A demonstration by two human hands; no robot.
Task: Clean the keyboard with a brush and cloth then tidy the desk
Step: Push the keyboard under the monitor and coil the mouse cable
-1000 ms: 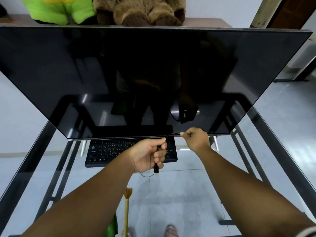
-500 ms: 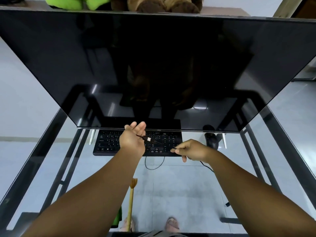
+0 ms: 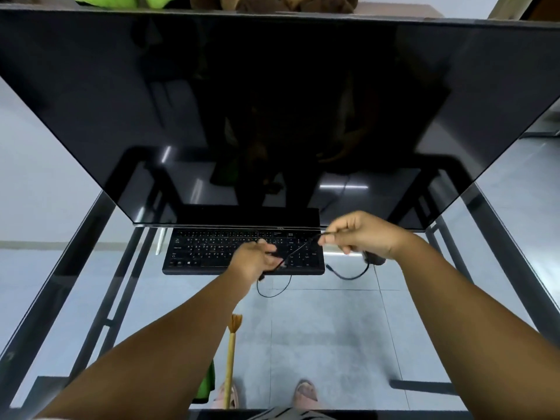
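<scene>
Cable (image 3: 298, 249) runs taut over the keyboard (image 3: 212, 251), slanting between your closed left hand (image 3: 257, 259) and pinching right hand (image 3: 363, 234).

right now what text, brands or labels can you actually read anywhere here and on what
None can be read with certainty.
Keyboard: white key legends, too small and blurred to quote.
Monitor: a small mark on the bottom bezel, too small to read.
Cable held between left hand and right hand: no print visible.
</scene>
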